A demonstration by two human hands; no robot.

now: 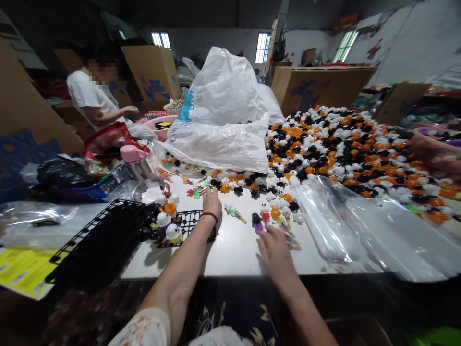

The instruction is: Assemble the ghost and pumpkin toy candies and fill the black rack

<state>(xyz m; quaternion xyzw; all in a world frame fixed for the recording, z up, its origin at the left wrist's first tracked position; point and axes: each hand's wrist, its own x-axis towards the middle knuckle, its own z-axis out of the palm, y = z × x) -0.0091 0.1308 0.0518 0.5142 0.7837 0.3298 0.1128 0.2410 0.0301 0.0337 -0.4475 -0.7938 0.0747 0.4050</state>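
My left hand (212,204), with a dark red bead bracelet on the wrist, reaches to the loose toy pens at the table's middle. Its fingers are drawn together at a green-topped toy pen (197,194); the fingertips are partly hidden. Nearer the front edge, my right hand (274,245) lies over a row of toy pens, its fingers somewhat apart and touching them. Pen toppers show beyond it, among them a black one (256,219) and an orange one (275,214). Between the hands lies a single white-topped pen (235,212).
A heap of black, white and orange toppers (324,144) covers the back right, beside a white sack (226,96). Clear plastic bags (327,221) lie right. Left are black racks (101,235), assembled toppers (168,221) and a pink-lidded flask (135,161). Another person (95,98) stands back left.
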